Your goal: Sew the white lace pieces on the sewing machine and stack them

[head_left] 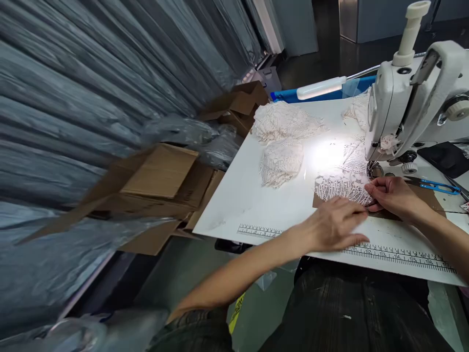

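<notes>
A piece of white lace (340, 188) lies on a brown card (428, 195) under the lamp of a white sewing machine (410, 98). My left hand (335, 225) rests palm down at the near edge of the lace, fingers close together and pressing on it. My right hand (394, 195) sits just right of it by the needle, fingertips pinching the edge of the lace. The two hands almost touch.
Two heaps of white lace (282, 142) lie further back on the white table (234, 205), which has a printed ruler (399, 254) along its near edge. Blue scissors (436, 185) lie right of the machine. Cardboard boxes (161, 181) and plastic-wrapped rolls stand to the left.
</notes>
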`<state>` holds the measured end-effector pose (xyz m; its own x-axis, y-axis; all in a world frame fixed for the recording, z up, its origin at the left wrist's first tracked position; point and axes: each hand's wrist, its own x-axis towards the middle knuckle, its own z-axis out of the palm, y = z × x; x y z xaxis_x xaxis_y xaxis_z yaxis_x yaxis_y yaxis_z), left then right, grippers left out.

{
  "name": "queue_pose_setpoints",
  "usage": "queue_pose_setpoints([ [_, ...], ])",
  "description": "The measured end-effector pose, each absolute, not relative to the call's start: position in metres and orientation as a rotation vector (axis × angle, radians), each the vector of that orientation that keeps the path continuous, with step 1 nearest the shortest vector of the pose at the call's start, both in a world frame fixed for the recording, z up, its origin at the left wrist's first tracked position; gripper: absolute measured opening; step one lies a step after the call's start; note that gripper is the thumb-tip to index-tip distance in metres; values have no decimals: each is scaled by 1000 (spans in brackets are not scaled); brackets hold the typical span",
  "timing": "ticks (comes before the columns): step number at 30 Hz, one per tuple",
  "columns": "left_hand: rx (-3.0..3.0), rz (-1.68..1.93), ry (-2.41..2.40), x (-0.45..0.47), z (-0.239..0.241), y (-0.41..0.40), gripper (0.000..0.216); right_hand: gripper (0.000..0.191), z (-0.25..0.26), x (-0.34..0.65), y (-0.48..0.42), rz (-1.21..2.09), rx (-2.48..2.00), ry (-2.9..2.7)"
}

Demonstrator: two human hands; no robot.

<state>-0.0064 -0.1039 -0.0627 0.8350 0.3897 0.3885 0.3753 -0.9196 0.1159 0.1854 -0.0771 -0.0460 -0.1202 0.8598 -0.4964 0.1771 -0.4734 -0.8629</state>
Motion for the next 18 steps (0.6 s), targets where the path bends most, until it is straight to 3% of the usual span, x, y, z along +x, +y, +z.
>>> queue_pose_setpoints([
  [4, 2987, 856, 582, -18, -66, -151, 51, 17, -49, 186, -77, 1597, -1607, -1191],
  [8, 2989, 1011, 345, -32, -74, -183, 9, 16, -51, 188, -78, 1577, -1666, -1233],
  [14, 2902, 997, 169, -34, -82, -192, 47, 16, -48, 187, -79, 1559, -1719, -1243],
  [18, 2790, 1260, 402, -38, -59, -155, 43, 16, -46, 188, -85, 1597, -1719, -1275],
])
